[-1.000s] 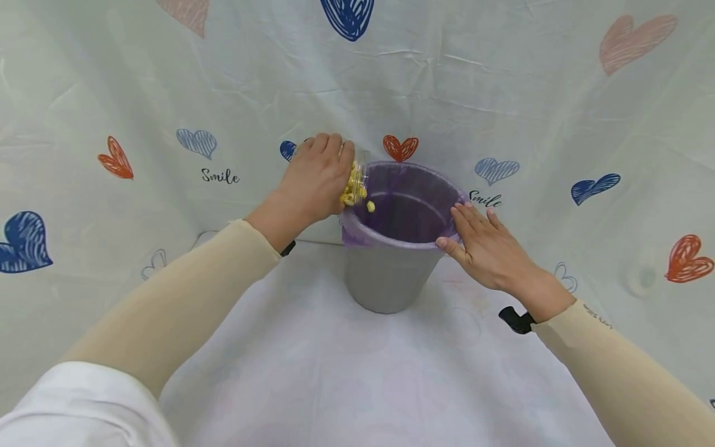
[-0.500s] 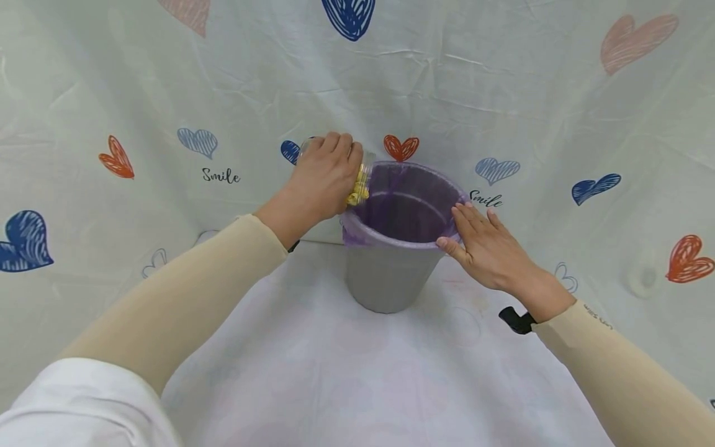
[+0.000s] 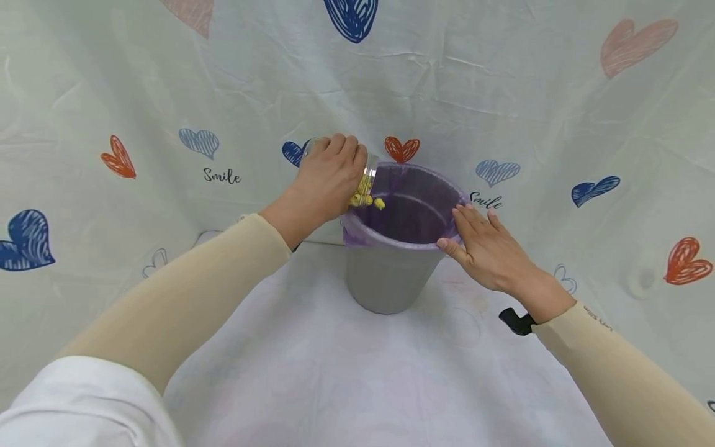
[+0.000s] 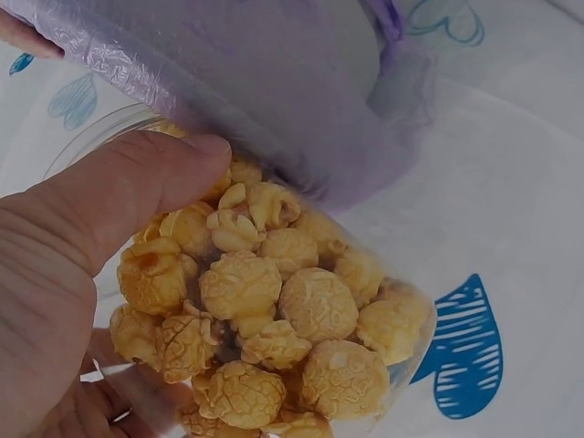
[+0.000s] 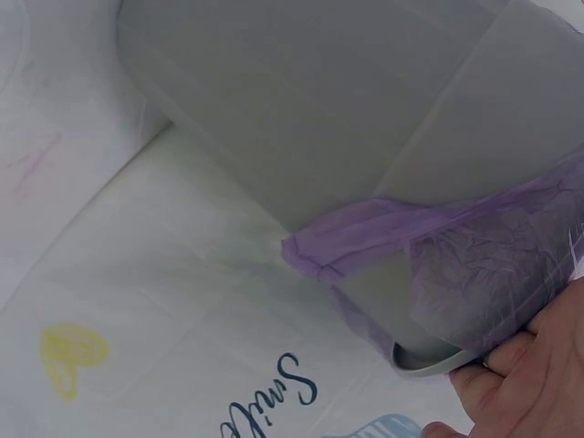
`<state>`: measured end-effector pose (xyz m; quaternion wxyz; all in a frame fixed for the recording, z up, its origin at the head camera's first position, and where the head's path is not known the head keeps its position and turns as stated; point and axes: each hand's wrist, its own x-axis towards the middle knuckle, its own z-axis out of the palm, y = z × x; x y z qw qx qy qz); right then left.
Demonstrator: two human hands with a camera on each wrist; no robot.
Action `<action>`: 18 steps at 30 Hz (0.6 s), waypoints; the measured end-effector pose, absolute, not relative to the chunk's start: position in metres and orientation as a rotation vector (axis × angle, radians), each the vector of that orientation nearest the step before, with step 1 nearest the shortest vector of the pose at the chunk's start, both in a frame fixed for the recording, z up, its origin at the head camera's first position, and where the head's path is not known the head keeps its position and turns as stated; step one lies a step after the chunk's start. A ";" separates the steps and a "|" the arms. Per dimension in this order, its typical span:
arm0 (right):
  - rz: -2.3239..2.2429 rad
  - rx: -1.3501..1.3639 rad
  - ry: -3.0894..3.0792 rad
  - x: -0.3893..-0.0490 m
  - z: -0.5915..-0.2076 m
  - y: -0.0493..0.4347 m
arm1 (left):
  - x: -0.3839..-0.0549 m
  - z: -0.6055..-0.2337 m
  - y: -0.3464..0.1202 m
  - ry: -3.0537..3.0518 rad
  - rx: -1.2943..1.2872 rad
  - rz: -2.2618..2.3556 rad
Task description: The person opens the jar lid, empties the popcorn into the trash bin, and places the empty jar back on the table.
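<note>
Popcorn point(image 4: 274, 301) tumbles from a clear jar point(image 3: 371, 169) at a lined bin point(image 3: 391, 279), the pouring evidently under way but unfinished. The left hand point(image 3: 329, 177) grasps the jar, fingers wrapped around it, and holds it tipped over the bin's left edge. One loose piece point(image 3: 380, 203) shows just outside the jar's mouth, above the bin's opening. The right hand point(image 3: 487, 248) grips nothing; its extended fingers rest against the opposite rim. A purple bag point(image 3: 357, 232) is already fitted, folded over the edge. Plenty of popcorn remains to be emptied, the left wrist view suggests; how much lies at the bottom of the bin cannot be told.
</note>
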<state>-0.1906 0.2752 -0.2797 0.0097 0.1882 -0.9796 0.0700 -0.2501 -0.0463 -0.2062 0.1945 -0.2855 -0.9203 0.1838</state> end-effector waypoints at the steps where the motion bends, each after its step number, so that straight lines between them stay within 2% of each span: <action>1: 0.220 0.588 -3.060 -0.190 -0.280 0.275 | -0.250 -0.206 -0.046 -2.581 -0.801 0.519; 18: 0.226 0.589 -3.057 -0.189 -0.279 0.274 | -0.250 -0.208 -0.045 -2.550 -0.797 0.497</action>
